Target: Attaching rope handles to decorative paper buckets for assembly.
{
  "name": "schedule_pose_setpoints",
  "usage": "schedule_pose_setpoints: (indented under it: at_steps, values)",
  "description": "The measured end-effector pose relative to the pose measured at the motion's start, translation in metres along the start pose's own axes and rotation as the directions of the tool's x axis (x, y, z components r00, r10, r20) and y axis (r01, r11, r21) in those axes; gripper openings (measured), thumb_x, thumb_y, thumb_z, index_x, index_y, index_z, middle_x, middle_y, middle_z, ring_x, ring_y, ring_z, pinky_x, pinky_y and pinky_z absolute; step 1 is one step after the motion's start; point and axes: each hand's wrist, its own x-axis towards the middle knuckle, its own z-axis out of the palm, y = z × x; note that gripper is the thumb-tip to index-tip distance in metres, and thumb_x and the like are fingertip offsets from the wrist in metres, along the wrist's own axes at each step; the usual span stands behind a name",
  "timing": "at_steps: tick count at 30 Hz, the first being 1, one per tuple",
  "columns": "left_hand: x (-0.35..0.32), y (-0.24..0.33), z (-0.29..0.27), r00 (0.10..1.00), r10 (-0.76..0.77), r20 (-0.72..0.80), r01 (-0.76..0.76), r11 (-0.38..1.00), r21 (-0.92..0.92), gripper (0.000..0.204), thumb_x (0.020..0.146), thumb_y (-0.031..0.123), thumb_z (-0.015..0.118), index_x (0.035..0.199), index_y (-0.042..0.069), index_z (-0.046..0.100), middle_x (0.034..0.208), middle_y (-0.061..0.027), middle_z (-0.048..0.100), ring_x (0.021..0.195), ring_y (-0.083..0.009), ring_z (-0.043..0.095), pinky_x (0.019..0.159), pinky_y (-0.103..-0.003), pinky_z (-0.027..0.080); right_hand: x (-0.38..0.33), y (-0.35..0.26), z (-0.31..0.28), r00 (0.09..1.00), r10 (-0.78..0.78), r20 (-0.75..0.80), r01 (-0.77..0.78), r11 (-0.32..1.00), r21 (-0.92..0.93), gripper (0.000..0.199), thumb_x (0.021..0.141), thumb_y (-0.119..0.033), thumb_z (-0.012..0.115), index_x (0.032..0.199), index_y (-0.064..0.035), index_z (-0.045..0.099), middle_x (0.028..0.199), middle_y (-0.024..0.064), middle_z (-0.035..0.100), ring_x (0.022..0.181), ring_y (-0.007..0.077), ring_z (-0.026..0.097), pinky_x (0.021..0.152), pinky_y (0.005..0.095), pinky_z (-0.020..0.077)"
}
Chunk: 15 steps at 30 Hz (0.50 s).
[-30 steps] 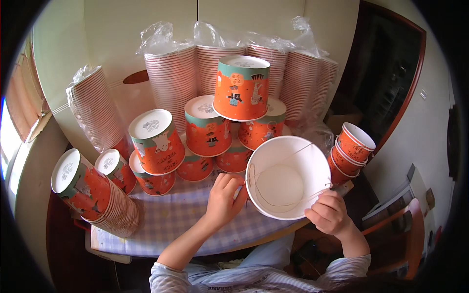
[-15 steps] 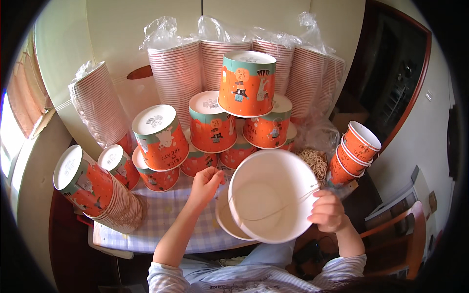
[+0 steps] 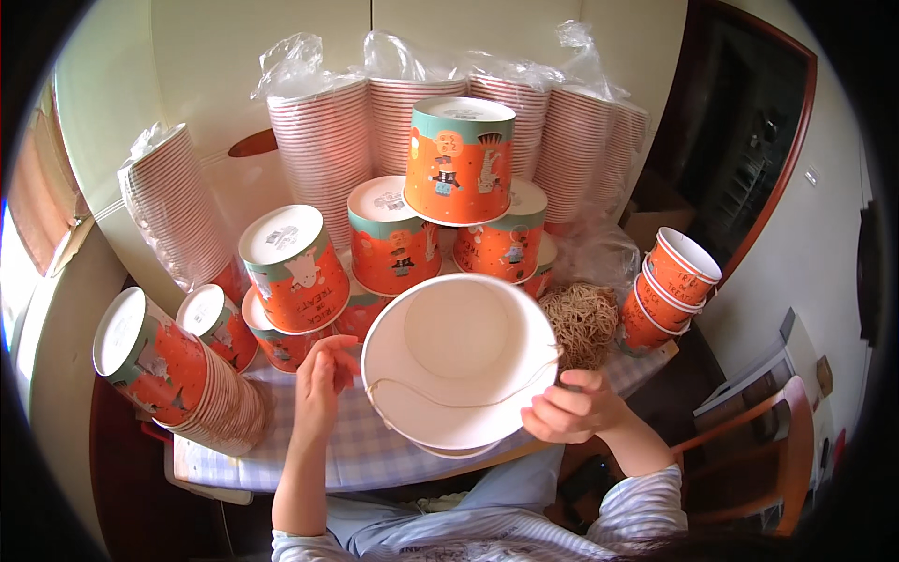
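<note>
Striped sleeves (image 3: 641, 510) are showing at the lower edge, above pale blue trousers (image 3: 375, 515). The right hand (image 3: 576, 407) is gripping the right side of a white-lined tub (image 3: 459, 328), fingers curled at its rim. The left hand (image 3: 323, 379) is standing part-open at the tub's left, fingers loosely bent and seemingly holding nothing; whether the fingertips are touching the wall, I cannot tell. The tub is facing its mouth up toward the camera, over the front of the counter (image 3: 346, 459), and a string (image 3: 473, 406) is sagging across the opening from rim to rim. Another pale rim (image 3: 459, 453) is peeping out from beneath.

A checked cloth is covering the counter. At the left, a nested stack (image 3: 211, 403) is leaning, bottoms up. A heap of twine (image 3: 582, 328) is lying just beyond the tub, and right of it three nested tubs (image 3: 667, 290) are opening upward. Behind the held tub, upturned orange-and-green tubs are forming a pyramid, with a single tub (image 3: 459, 164) sitting on top. Farther back, plastic-wrapped stacks (image 3: 318, 140) are standing before a pale panel (image 3: 506, 28).
</note>
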Motion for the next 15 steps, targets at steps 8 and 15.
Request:
schedule_pose_setpoints:
  at_steps: [8, 15]
  values:
    - [-0.028, 0.031, -0.006, 0.998, 0.012, -0.062, 0.013, 0.919, 0.393, 0.021, 0.082, 0.005, 0.053, 0.101, -0.004, 0.056, 0.068, 0.0017, 0.057, 0.062, -0.0027, 0.048, 0.055, -0.019, 0.039, 0.03, -0.014, 0.029, 0.987, -0.127, -0.095, 0.13, 0.991, 0.031, 0.017, 0.079, -0.022, 0.058, 0.095, -0.02, 0.056, 0.097, -0.0074, 0.05, 0.096, 0.0082, 0.045, 0.085, 0.0281, 0.0421]
    - [-0.047, 0.023, -0.064, 0.945, 0.06, -0.322, 0.013, 0.975, 0.22, 0.018, 0.084, 0.007, 0.047, 0.095, -0.005, 0.057, 0.08, -0.001, 0.059, 0.071, -0.0046, 0.05, 0.062, -0.019, 0.039, 0.025, -0.051, 0.038, 0.991, 0.04, 0.131, -0.102, 0.854, 0.511, 0.046, 0.069, -0.043, 0.067, 0.103, -0.0161, 0.054, 0.092, -0.0025, 0.055, 0.083, 0.0121, 0.053, 0.08, 0.0339, 0.043]
